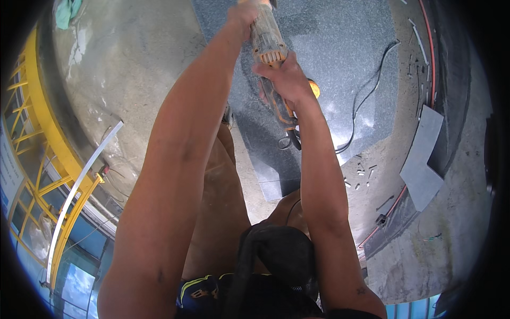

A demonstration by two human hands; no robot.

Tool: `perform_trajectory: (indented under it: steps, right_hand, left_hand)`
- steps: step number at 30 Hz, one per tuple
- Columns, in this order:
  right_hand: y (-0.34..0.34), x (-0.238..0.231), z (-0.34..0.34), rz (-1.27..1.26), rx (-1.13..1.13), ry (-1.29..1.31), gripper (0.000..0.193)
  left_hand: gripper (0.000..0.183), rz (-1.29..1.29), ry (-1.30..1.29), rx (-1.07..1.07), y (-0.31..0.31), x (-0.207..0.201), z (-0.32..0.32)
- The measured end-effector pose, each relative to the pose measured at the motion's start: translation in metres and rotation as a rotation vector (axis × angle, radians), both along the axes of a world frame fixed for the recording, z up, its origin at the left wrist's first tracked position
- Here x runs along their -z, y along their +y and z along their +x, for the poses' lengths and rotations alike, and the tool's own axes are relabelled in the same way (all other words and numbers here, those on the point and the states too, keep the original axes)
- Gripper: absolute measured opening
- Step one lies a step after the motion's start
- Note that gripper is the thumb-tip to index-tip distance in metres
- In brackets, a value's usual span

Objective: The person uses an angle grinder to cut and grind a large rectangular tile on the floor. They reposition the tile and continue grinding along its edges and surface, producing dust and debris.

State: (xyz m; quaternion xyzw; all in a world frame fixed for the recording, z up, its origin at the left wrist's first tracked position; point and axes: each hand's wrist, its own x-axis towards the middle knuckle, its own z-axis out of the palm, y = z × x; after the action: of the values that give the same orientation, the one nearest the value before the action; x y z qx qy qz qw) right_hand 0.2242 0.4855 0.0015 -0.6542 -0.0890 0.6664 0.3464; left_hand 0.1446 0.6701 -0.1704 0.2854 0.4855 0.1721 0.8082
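The right arm [325,165] rose from the lower edge and leaned inward, its elbow slightly bent. The left arm [178,138], nearly straight, slanted up to the right. The right hand [289,80] wrapped the rear handle of a worn grey-and-orange power tool [265,34], its fingers closed round the grip and its thumb laid across to the left. Farther off, at the upper edge, the left hand [244,15] gripped the tool's front part from the left, its fingers partly hidden. The tool extended lengthwise between both hands, over a speckled grey slab [345,32]; concrete floor [141,42] bordered the slab.
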Motion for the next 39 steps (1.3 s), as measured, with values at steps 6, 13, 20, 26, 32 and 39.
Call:
perform_trajectory:
  steps: [6, 13, 20, 26, 32, 39]
  right_hand:
    - [0.012, 0.01, 0.0, 0.026, 0.028, 0.013, 0.075]
    - [0.016, 0.012, 0.001, 0.017, 0.025, 0.009, 0.078]
    - [0.0, -0.001, 0.0, -0.015, -0.017, -0.019, 0.078]
    - [-0.011, -0.005, -0.003, -0.038, -0.04, -0.031, 0.08]
    - [-0.018, -0.004, -0.006, -0.047, -0.044, -0.051, 0.08]
    - [-0.025, -0.007, -0.004, -0.044, -0.021, -0.005, 0.072]
  left_hand:
    - [0.019, -0.029, 0.027, -0.029, 0.004, -0.017, 0.003]
    - [0.022, -0.089, 0.118, -0.045, 0.016, -0.013, 0.009]
    - [0.023, -0.051, 0.113, 0.064, 0.005, -0.006, 0.002]
    - [0.019, 0.017, 0.052, 0.005, -0.012, 0.0, -0.001]
    - [0.02, 0.011, 0.107, -0.043, -0.021, -0.001, -0.002]
    - [0.026, -0.035, 0.132, -0.073, -0.029, -0.005, -0.003]
